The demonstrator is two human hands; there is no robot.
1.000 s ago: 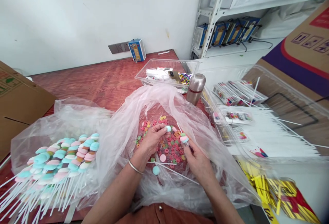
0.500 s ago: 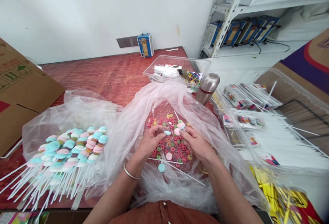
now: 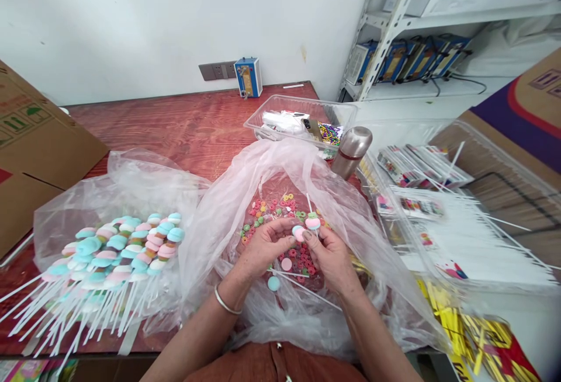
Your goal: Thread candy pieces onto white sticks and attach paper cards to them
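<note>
My left hand (image 3: pixel 268 246) pinches a pale blue marshmallow candy (image 3: pixel 297 229) between thumb and fingers. Right against it is a pink marshmallow candy (image 3: pixel 300 235), under my right thumb. My right hand (image 3: pixel 331 256) is closed on a candy stick (image 3: pixel 312 222), with a pink-and-blue marshmallow and a green gummy on it and its white end pointing up. Below lie ring gummies (image 3: pixel 305 258), a loose pink disc (image 3: pixel 286 264), a loose blue disc (image 3: pixel 274 283) and bare white sticks (image 3: pixel 318 296), all on a clear plastic bag (image 3: pixel 245 318).
Many threaded candy sticks (image 3: pixel 125 247) are piled at the left on plastic. A steel flask (image 3: pixel 352 151) and a clear tray (image 3: pixel 272 107) stand behind. At the right, a clear bin (image 3: pixel 421 242) holds white sticks. Cardboard boxes (image 3: pixel 39 154) flank the table's left side.
My hands have come together. The blue candy in my left hand now meets the pink one at my right hand; the candy stick has tilted more upright.
</note>
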